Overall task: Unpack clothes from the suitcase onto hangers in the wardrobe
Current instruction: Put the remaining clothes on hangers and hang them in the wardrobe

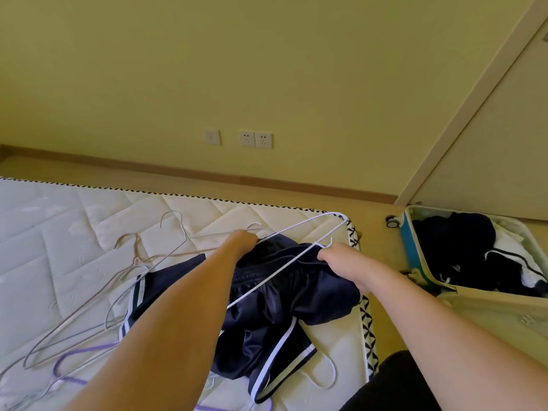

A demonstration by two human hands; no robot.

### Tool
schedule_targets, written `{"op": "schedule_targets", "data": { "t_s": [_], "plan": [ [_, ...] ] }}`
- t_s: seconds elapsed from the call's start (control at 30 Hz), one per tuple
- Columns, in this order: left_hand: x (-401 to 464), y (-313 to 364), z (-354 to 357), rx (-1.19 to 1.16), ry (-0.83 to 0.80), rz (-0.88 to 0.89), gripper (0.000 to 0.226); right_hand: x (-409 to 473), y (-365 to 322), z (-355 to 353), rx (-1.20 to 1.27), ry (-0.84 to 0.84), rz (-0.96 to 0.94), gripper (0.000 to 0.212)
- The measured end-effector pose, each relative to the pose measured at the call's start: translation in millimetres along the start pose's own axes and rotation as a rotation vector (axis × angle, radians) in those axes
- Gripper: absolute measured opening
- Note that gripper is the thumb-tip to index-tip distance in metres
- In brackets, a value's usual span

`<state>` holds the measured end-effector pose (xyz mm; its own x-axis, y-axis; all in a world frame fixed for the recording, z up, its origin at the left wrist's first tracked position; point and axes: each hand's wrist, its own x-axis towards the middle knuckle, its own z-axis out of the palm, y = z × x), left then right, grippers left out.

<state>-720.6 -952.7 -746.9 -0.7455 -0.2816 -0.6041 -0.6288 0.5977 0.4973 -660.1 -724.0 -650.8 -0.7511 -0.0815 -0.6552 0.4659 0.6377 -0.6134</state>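
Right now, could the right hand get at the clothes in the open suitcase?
Probably yes: the suitcase lies open with nothing over the clothes, but the right hand is busy gripping the white hanger.

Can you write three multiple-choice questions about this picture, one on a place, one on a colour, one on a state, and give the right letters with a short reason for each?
1. Where does the open suitcase lie?
A. on the mattress
B. on the floor, right of the mattress
C. against the wall under the sockets

2. What colour is the hanger that both hands hold?
A. white
B. purple
C. black

3. How is the navy garment now?
A. folded flat in the suitcase
C. hanging on a rail
B. bunched on the mattress, being worked onto the hanger

Answers:
1 B: the suitcase sits on the floor past the right edge of the mattress.
2 A: the wire between the left hand and the right hand is white; a purple hanger lies loose nearer the camera.
3 B: its cloth is crumpled under the hanger, striped hems spread on the mattress.
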Motion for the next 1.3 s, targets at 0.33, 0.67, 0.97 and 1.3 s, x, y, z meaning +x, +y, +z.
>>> {"op": "schedule_targets", "data": {
  "t_s": [0.33,0.67,0.97,1.3],
  "plan": [
    [37,21,23,0.009,0.236,-0.063,0.029,47,4,-13,0.034,0.010,0.073,0.021],
    [43,26,3,0.117,0.098,-0.039,0.045,47,13,-15,0.130,-0.005,0.110,0.029],
    [40,8,-1,-0.454,0.218,-0.184,0.015,36,11,-14,0.140,-0.033,0.112,0.028],
    [27,-18,3,-0.272,0.338,0.024,0.031,42,17,-13,0.119,-0.024,0.141,0.027]
  ]
}}
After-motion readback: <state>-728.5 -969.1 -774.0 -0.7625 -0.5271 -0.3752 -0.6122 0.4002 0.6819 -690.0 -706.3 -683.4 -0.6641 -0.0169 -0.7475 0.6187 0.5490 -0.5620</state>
